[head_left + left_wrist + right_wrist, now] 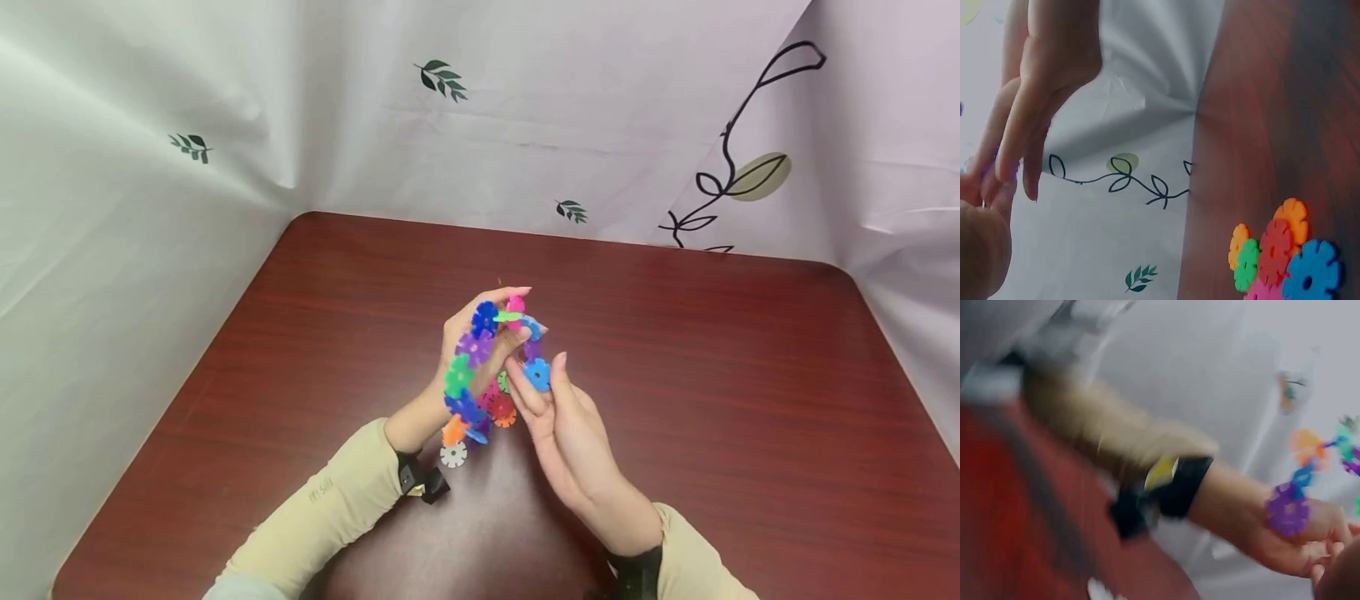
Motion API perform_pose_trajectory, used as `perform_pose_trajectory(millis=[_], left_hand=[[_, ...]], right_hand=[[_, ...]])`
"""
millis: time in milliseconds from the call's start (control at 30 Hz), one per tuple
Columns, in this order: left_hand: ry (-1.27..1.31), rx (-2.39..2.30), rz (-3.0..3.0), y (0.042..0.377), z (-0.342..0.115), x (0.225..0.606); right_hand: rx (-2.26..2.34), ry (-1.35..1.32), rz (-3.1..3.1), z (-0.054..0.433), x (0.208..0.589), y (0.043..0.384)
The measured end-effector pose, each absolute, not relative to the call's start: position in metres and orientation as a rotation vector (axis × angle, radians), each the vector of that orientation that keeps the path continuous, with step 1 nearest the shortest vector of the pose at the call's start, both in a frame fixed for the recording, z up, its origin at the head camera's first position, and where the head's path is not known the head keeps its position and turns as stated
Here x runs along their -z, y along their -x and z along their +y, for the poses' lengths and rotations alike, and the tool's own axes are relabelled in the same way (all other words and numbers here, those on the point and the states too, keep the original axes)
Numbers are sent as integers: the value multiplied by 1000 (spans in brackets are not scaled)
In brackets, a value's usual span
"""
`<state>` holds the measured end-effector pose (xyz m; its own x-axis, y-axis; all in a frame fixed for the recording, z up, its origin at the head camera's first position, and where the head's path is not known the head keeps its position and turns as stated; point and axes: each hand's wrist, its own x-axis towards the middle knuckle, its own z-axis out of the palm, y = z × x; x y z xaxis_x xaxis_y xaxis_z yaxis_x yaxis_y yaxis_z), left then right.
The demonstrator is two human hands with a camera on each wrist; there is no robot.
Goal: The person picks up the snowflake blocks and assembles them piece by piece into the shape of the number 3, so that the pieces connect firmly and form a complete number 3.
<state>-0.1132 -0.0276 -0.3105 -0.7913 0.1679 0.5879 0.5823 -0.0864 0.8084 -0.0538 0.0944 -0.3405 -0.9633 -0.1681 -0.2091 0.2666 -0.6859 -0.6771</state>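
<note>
A chain of interlocking plastic flower-shaped discs [459, 377] in blue, purple, green, orange and pink hangs over my left hand [453, 346]. That hand's thumb and fingers pinch the chain near its top, beside a pink disc [516, 303]. My right hand [573, 437] is close by, with thumb and fingertips on either side of a blue disc [537, 375] at the chain's near end. In the right wrist view, a purple disc [1288, 509] dangles in front of my left forearm. Both hands' fingertips meet at the left of the left wrist view.
Below the hands, several loose discs [1274, 253] lie in a pile on the dark red table [360, 275]. A white disc [453, 454] lies near my left wrist. Pale curtains [495, 150] with leaf prints stand behind and beside the table.
</note>
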Motion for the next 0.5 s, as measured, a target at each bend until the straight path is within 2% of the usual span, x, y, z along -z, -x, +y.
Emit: perform_pose_trajectory(millis=[67, 167, 300, 400, 500], left_hand=[[729, 1970, -1869, 112, -28, 307], [648, 2328, -1732, 120, -30, 317], [585, 2636, -1604, 130, -36, 331], [595, 2679, -1609, 130, -40, 331], [604, 2699, -1625, 128, -41, 331]], right_hand=[[2592, -222, 1414, 92, 340, 52], [2451, -144, 1628, 95, 340, 49], [2297, 117, 1834, 108, 337, 47], [2138, 340, 2123, 118, 336, 47], [2027, 427, 2294, 122, 334, 49]])
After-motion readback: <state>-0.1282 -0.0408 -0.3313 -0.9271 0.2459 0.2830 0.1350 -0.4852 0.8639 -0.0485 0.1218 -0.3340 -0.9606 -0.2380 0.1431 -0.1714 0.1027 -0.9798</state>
